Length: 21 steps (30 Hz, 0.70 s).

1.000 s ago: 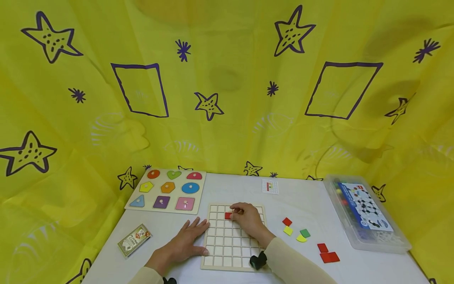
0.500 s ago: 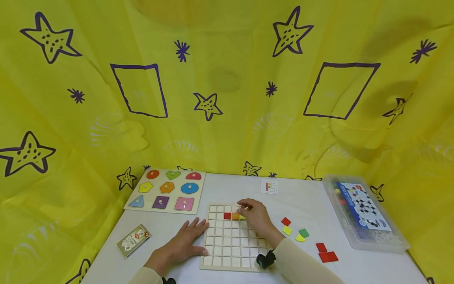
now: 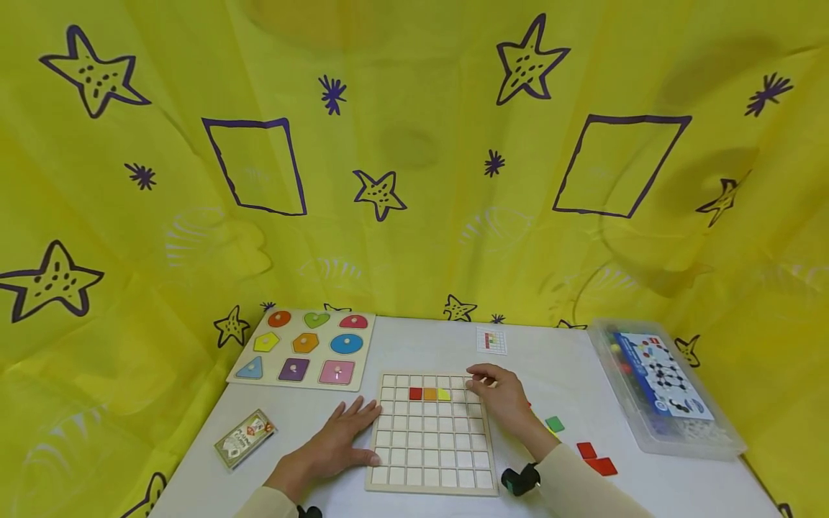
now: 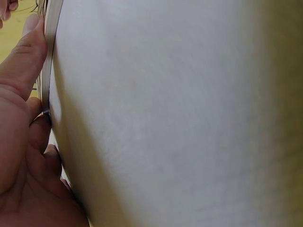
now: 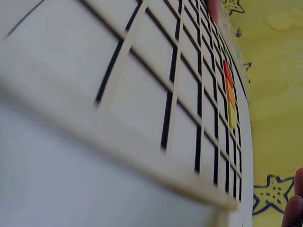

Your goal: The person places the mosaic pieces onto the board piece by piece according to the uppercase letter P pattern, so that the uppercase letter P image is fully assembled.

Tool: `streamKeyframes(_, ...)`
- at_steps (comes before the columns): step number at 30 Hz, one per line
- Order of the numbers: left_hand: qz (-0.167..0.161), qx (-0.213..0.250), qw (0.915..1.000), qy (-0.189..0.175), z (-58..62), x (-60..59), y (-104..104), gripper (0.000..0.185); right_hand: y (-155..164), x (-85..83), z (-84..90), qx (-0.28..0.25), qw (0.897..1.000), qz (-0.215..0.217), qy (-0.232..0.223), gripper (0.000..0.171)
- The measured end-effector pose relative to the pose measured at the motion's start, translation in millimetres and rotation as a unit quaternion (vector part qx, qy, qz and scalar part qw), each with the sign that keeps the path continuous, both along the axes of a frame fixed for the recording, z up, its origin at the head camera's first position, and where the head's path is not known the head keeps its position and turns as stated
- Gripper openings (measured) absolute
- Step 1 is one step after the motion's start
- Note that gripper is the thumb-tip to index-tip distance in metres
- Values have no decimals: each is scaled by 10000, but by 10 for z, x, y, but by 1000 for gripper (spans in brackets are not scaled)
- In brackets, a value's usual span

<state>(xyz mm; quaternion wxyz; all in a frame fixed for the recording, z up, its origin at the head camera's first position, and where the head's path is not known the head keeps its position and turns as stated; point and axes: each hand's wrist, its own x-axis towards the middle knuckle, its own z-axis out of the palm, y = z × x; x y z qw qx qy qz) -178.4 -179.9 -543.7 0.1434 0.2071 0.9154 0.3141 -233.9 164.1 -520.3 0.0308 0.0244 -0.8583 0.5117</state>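
Observation:
A wooden grid board point(image 3: 414, 439) lies on the white table. In its second row from the far side sit a red square tile point(image 3: 416, 393), an orange one point(image 3: 430, 394) and a yellow piece point(image 3: 443, 394), side by side. My left hand point(image 3: 340, 439) rests flat with spread fingers along the board's left edge; the left wrist view shows its thumb point(image 4: 29, 54) against that edge. Above the board's far right corner hovers my right hand point(image 3: 505, 403), fingers loosely bent, with nothing visible between them. Its fingertips point(image 5: 294, 208) barely enter the right wrist view.
Right of the board lie a green tile point(image 3: 554, 424) and red tiles point(image 3: 604, 466); others are partly covered by the right hand. A small pattern card point(image 3: 492, 340) lies behind. Around stand a shape puzzle point(image 3: 281, 378), a playing-card box point(image 3: 245, 439) and a clear plastic case point(image 3: 728, 442).
My right hand has moved right, off the row of tiles toward the board's right edge, uncovering the orange and yellow pieces. The left hand has stayed in place.

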Motion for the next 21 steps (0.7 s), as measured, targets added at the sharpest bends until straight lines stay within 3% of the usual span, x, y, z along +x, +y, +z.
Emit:
streamKeyframes(11,26,-24,10000,-37,17,-18,-13,93,682,139,21,482,9976,-461,-183,28)
streamKeyframes(21,-53,23,10000,-8,0,-8,-3,93,875,129,-134,1159,9909,-507,-467,31)
